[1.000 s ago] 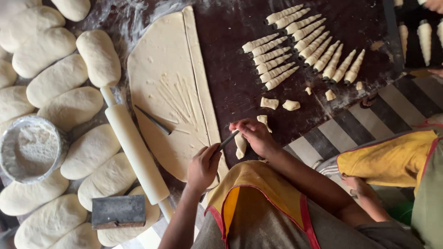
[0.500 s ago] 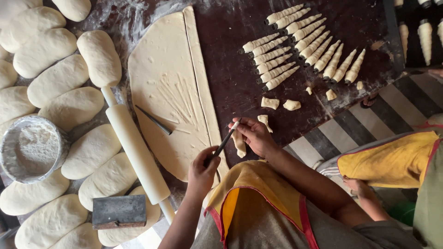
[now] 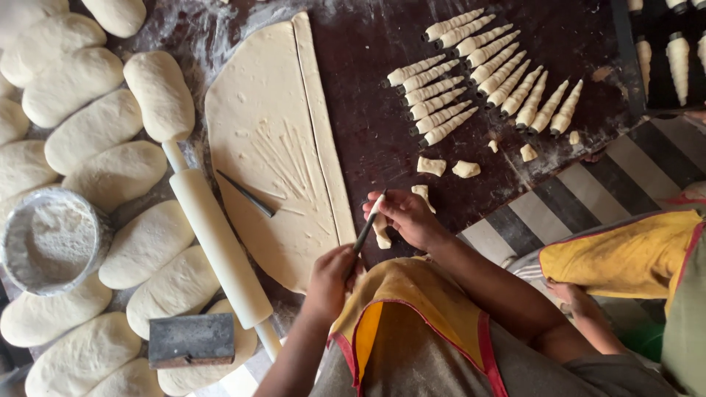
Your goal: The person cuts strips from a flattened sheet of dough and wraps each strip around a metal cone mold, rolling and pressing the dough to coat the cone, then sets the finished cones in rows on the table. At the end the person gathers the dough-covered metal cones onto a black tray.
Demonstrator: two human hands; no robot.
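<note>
At six o'clock, dough strip (image 3: 382, 232) being wound onto a thin dark stick (image 3: 365, 231).
Left hand (image 3: 332, 276) grips the stick's lower end; right hand (image 3: 406, 218) pinches the strip; keeping the wraps snug and even seems best.

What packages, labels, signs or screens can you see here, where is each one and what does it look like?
No packages, labels, signs or screens are in view.
Nearest thing to a container: a round foil bowl of white flour, at the left edge among the dough loaves.
</note>
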